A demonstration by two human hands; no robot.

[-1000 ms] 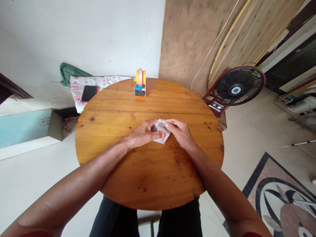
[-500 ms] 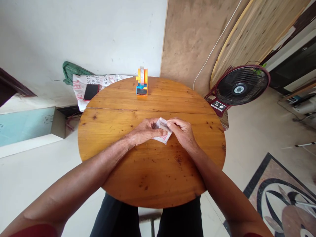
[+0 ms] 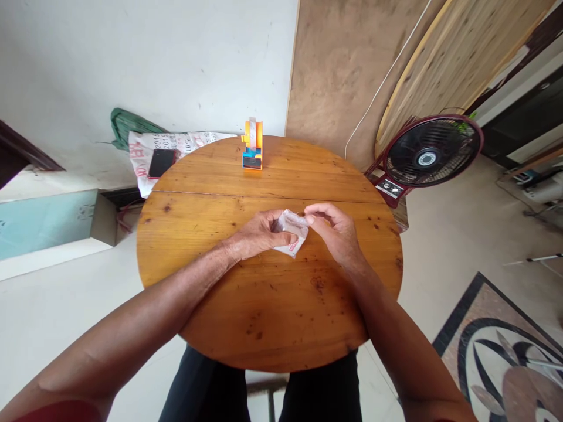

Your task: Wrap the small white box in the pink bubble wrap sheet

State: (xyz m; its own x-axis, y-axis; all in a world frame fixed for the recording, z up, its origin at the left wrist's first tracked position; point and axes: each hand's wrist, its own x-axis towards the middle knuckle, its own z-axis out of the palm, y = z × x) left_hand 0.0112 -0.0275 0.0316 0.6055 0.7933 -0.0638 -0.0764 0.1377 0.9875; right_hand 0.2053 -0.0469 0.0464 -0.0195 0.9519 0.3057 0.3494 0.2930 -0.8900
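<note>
A small whitish packet [image 3: 295, 230] in clear, crinkled plastic with red print is held over the middle of the round wooden table. My left hand [image 3: 264, 230] is closed around its left side, thumb lying across the front. At the upper right corner of the packet, my right hand [image 3: 335, 231] pinches the plastic edge between thumb and forefinger, its other fingers curled. The fingers of my left hand behind the packet are hidden, and what is inside the packet cannot be made out.
An orange and blue tape dispenser [image 3: 253, 145] stands at the far edge of the wooden table [image 3: 281, 305]. Left of the table, a dark phone [image 3: 162, 163] lies on a printed white sack [image 3: 189, 140]. A dark red fan [image 3: 428, 155] stands beyond the right edge.
My right hand has shifted right, drawing the packet's upper right edge outward, so the plastic there looks more spread. My left hand has stayed in place.
</note>
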